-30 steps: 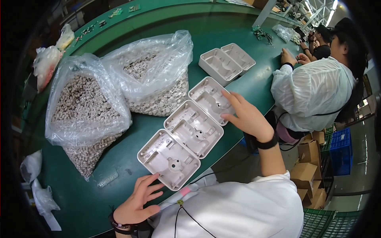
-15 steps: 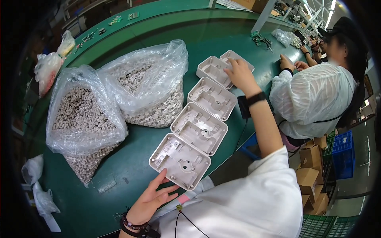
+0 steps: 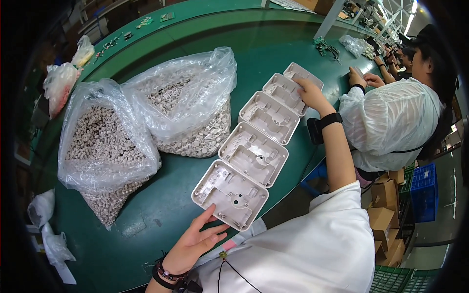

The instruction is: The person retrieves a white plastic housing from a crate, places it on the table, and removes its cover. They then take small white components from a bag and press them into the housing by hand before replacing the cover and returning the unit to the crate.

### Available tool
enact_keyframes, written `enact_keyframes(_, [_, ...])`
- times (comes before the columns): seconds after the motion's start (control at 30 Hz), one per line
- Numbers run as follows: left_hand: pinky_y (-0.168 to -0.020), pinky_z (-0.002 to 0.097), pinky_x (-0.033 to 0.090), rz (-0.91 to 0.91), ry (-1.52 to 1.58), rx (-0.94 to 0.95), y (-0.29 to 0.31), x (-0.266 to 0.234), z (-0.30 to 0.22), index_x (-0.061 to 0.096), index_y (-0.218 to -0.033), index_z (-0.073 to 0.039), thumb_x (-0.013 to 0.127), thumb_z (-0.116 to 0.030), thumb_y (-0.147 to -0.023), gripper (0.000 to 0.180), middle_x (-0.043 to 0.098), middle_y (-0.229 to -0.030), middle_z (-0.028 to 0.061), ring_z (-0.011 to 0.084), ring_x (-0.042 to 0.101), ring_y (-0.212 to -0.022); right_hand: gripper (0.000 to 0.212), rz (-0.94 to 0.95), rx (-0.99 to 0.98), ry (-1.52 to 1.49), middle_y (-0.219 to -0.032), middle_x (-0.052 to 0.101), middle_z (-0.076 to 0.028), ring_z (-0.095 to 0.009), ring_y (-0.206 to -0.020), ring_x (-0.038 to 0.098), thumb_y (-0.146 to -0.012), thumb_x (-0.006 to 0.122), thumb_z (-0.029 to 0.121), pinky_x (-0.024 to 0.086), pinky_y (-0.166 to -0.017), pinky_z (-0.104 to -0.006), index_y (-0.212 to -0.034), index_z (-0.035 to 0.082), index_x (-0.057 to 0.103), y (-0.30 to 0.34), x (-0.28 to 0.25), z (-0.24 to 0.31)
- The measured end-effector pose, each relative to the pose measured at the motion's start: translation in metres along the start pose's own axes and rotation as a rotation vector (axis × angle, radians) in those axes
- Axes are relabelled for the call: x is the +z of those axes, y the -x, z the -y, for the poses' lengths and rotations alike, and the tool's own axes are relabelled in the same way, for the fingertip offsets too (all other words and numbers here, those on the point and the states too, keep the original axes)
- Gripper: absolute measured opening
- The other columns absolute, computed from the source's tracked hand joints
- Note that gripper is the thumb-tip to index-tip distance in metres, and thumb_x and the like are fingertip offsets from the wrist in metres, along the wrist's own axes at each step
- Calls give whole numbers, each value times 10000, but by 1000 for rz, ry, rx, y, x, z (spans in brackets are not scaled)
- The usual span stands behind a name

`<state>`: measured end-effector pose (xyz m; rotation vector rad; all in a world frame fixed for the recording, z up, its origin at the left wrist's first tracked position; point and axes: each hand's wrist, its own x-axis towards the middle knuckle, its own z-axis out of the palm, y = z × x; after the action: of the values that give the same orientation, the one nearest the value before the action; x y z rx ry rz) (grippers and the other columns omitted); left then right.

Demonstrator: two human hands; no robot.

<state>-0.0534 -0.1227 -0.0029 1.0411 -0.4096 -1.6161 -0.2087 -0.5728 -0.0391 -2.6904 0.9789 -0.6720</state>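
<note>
Several light-grey plastic housings, open side up, form a slanting row on the green bench. My left hand (image 3: pixel 191 242), fingers spread, has its fingertips at the front edge of the nearest housing (image 3: pixel 225 201). Beyond it lie a second housing (image 3: pixel 245 158) and a third housing (image 3: pixel 281 128), walls close together. At the far part of the row, my right hand (image 3: pixel 315 96) has its thumb and fingers closed over the rim of the fourth housing (image 3: pixel 280 90). The farthest housing (image 3: pixel 312 76) sits just behind that hand, partly hidden.
Left of the row stand two clear plastic bags, a left bag (image 3: pixel 105 141) and a right bag (image 3: pixel 195 122), full of small grey plastic parts. A co-worker in a white jacket (image 3: pixel 391 115) sits at the right. Cardboard boxes (image 3: pixel 386 219) and a blue crate (image 3: pixel 424 193) stand below.
The fourth housing, raised above the row before, now lies lower and in line with the others. My right hand has shifted with it. My left hand stays at the nearest housing.
</note>
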Motion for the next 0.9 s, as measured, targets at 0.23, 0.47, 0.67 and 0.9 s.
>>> enact_keyframes(0.23, [-999, 397, 321, -34, 64, 22, -33, 17, -10, 171, -1371, -4, 498, -78, -862, 609, 290, -1287, 120, 319, 391, -1194, 183, -633, -58, -45, -928, 581, -125, -280, -854, 555, -796, 508, 35, 430, -758, -329, -953, 44, 601, 12, -11, -9])
enact_keyframes(0.47, [-974, 351, 354, -102, 54, 1, -113, 45, -34, 318, -1292, 17, 490, -50, -846, 482, 385, -1222, 108, 234, 444, -1137, 125, -771, 273, -556, -808, 568, -49, -144, -732, 532, -835, 515, 76, 412, -677, -252, -914, 30, 601, 42, 2, -41])
enact_keyframes(0.67, [-884, 293, 371, -148, -247, 137, -204, 57, -50, 435, -1198, -30, 491, -108, -849, 362, 473, -1131, 54, 133, 462, -1019, 148, -569, 265, -1031, -739, 518, 6, -72, -665, 470, -856, 513, 117, 363, -615, -198, -936, 19, 589, 44, 14, -41])
enact_keyframes(0.9, [-881, 295, 379, -212, -644, 355, -309, 45, -68, 547, -1118, -65, 617, -208, -735, 415, 495, -1093, 113, 228, 484, -971, 156, -379, 357, -1077, -702, 491, 11, -68, -635, 441, -865, 505, 126, 348, -589, -190, -944, 18, 585, 32, 25, -51])
